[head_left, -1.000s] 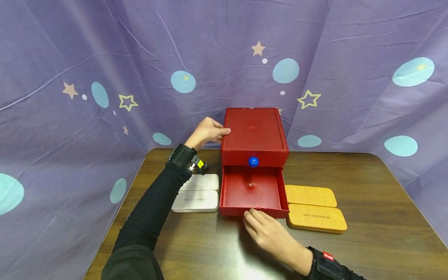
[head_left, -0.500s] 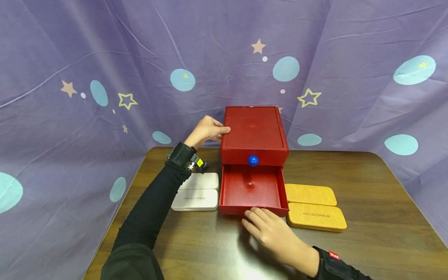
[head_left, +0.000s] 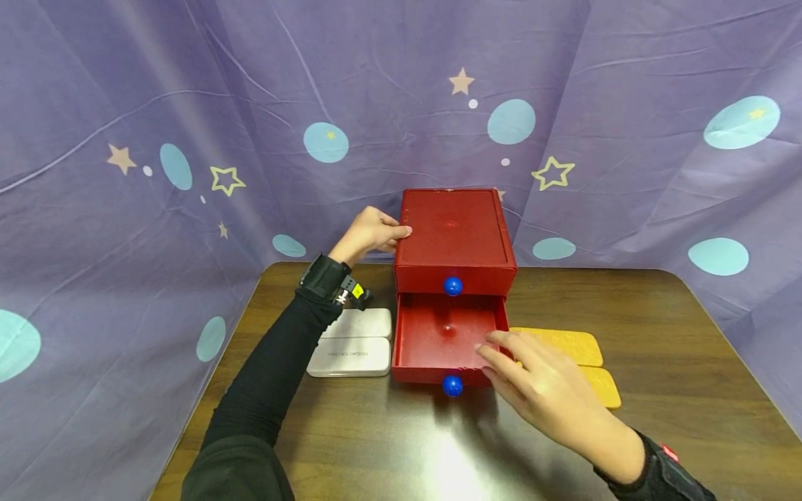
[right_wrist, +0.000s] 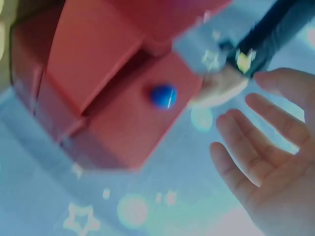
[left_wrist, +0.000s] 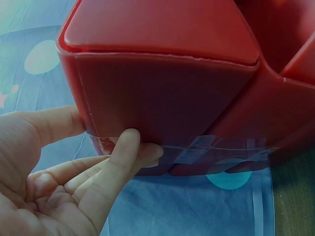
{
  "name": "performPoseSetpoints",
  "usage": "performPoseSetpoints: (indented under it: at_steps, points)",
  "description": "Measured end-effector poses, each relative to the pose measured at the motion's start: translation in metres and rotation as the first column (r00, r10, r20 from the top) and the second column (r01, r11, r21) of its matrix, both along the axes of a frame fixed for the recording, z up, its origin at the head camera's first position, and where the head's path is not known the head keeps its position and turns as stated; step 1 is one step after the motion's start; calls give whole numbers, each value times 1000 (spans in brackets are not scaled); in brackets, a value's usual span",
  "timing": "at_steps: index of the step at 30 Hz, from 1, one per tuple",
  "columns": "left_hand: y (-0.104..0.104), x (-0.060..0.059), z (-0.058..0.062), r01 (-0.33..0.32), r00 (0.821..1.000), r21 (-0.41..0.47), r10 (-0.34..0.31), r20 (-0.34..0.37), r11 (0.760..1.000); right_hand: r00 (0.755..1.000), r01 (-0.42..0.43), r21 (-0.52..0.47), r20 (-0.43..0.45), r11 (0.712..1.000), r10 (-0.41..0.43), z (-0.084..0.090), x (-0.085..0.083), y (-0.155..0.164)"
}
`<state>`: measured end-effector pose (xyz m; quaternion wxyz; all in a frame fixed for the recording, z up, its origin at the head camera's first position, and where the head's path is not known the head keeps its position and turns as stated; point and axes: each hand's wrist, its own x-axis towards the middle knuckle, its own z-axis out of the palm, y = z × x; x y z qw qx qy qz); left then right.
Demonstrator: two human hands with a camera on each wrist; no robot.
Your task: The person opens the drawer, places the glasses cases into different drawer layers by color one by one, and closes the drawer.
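Note:
A red two-drawer box [head_left: 452, 240] stands on the table, its lower drawer [head_left: 422, 337] pulled out and bare inside. Blue knobs mark the upper front [head_left: 453, 286] and the lower drawer's front. My left hand [head_left: 370, 232] holds the box's upper left edge, thumb on the top and fingers against the side; the left wrist view shows the fingertips [left_wrist: 129, 140] at the side wall. My right hand [head_left: 551, 390] is off the knob, fingers spread loosely, overlapping the drawer's front right corner. In the right wrist view that hand [right_wrist: 280, 152] has nothing between its fingers.
Two white oblong cases [head_left: 349, 357] lie left of the box, partly behind the left wrist. Two yellow cases [head_left: 573, 344] lie at its right, partly covered by the right hand. A purple patterned curtain [head_left: 401, 104] hangs behind the wooden table [head_left: 664, 390].
My right hand has let go of the lower drawer's front and moved right and up, uncovering its blue knob. The left hand and the drawer stay as they were.

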<state>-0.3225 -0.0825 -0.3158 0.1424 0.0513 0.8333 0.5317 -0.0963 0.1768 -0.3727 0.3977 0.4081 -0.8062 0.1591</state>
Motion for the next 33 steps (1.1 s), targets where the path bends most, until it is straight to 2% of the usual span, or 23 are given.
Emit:
performPoseSetpoints:
  at_steps: [4, 8, 12, 17, 20, 25, 33]
  points:
    - [0, 0, 0, -1, 1000, 8, 1, 0, 1000, 994, 96, 19, 55, 995, -96, 9, -2, 25]
    - [1, 0, 1, -4, 1000, 7, 4, 3, 1000, 976, 161, 83, 138, 984, -171, 8, -4, 49]
    - [1, 0, 0, -6, 1000, 4, 6, 10, 1000, 960, 175, 141, 193, 974, -201, -4, -7, 67]
    - [0, 0, 0, -6, 1000, -7, 6, 9, 1000, 936, 180, 219, 263, 959, -235, -27, -10, 86]
    - [-1, 0, 0, -4, 1000, -13, 4, 4, 1000, 913, 176, 286, 311, 942, -264, -41, -13, 96]
    - [-2, 0, 0, -7, 1000, -14, 7, 1, 1000, 858, 170, 388, 394, 906, -329, -57, -17, 106]
    - [0, 0, 0, -9, 1000, -4, 9, -2, 1000, 796, 167, 494, 443, 853, -412, -71, -19, 113]
